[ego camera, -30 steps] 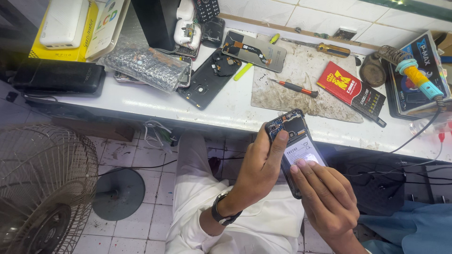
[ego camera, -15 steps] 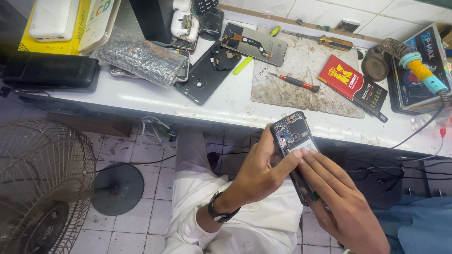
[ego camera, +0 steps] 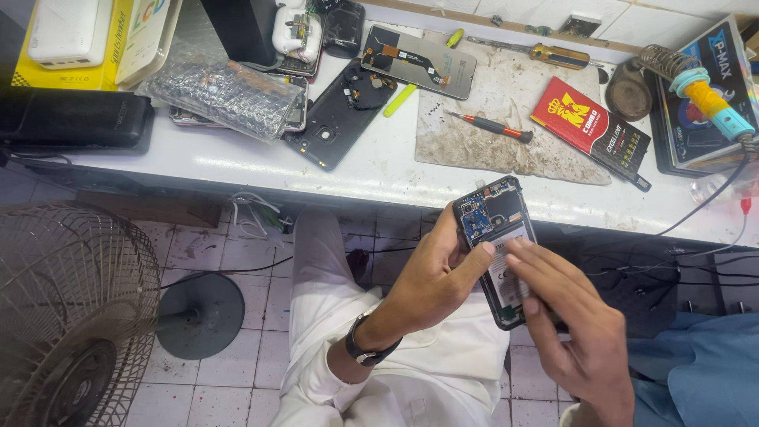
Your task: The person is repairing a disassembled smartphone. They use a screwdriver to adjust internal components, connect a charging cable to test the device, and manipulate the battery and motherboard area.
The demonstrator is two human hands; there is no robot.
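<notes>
An opened phone (ego camera: 498, 229) with its back cover off shows a blue circuit board at the top and a pale battery below. My left hand (ego camera: 431, 277), with a dark wristwatch, grips the phone from its left side, thumb on the battery's upper edge. My right hand (ego camera: 573, 324) lies over the lower right of the phone, fingertips pressing on the battery. The phone is held over my lap, just in front of the white workbench edge (ego camera: 379, 186).
On the bench lie a black phone back cover (ego camera: 340, 115), a screen panel (ego camera: 419, 59), a small red screwdriver (ego camera: 490, 125), a yellow-handled screwdriver (ego camera: 526, 51), a red battery box (ego camera: 589, 126), a soldering iron (ego camera: 704, 91) and bubble wrap (ego camera: 225, 91). A floor fan (ego camera: 71, 308) stands at the left.
The phone has stayed in my left hand. My right hand's fingers have shifted up along the battery, now pressing nearer its top.
</notes>
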